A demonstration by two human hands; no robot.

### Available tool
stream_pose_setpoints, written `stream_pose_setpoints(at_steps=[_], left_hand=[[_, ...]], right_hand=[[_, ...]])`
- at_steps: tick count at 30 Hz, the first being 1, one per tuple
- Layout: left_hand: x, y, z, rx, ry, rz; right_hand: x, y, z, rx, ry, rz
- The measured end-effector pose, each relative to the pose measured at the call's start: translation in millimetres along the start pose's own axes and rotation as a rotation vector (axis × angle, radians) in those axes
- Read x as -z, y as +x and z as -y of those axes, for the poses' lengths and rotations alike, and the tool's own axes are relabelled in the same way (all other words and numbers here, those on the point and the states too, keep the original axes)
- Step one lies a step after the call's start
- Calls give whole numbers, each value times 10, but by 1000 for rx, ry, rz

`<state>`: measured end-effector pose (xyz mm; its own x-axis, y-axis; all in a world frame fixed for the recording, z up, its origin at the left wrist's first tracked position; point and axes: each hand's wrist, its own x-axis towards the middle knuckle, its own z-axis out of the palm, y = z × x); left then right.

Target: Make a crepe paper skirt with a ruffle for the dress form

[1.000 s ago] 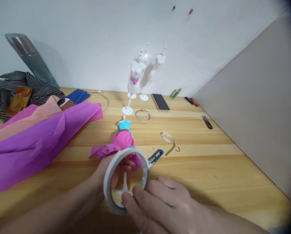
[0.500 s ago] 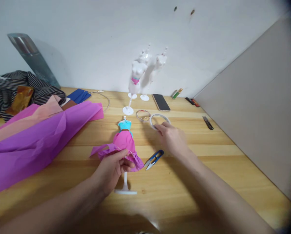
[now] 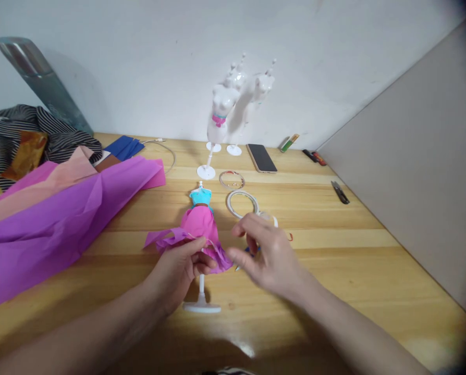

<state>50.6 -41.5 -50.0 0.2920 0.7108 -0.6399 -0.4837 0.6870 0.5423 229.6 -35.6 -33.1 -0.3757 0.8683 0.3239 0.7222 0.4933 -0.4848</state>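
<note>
A small white mannequin [image 3: 202,289] stands upright on its base, dressed in a turquoise top [image 3: 200,196] and a pink paper skirt [image 3: 199,223]. My left hand [image 3: 189,260] pinches the gathered purple paper hem [image 3: 172,238] of the skirt, along which a thin pale strip runs. To the right of it, my right hand [image 3: 266,252] hovers with thumb and fingers apart, holding nothing that I can see. Just beyond its fingers lies a white tape roll [image 3: 233,210]. The blue thread snips [image 3: 252,250] are mostly hidden under this hand.
Large purple paper sheets [image 3: 72,224] cover the left side. White mannequins [image 3: 218,112] stand near the wall, with a phone [image 3: 261,158] beside them. A thin ring [image 3: 232,172] lies in front of these. At the right is a utility knife [image 3: 340,192]; a bottle [image 3: 47,86] leans back left.
My right hand has come off the white tape roll and moved down towards the skirt, its fingers now apart. The roll lies slightly nearer and further left. My left hand keeps its pinch.
</note>
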Motion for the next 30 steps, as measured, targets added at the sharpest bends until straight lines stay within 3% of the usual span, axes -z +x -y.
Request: stream_pose_setpoints(at_steps=[2,5,12,19,26,30], left_hand=[[10,3,4,-10,-6,13],[26,11,9,-20,-10,45],[36,21,10,-20,1,96],[43,25,22,-47,23,85],[26,15,5,-31,30,79],[13,14,-14,-25,31,9]], right_hand=[[-8,-74,176,46,-15,72],[-82,-118,274,11,13,83],[-182,-134,159,-93,223,26],[-145,-111,192,-152,208,47],[-167,-82,198,-118,145,34],[-132,-95,125,-219,221,-2]])
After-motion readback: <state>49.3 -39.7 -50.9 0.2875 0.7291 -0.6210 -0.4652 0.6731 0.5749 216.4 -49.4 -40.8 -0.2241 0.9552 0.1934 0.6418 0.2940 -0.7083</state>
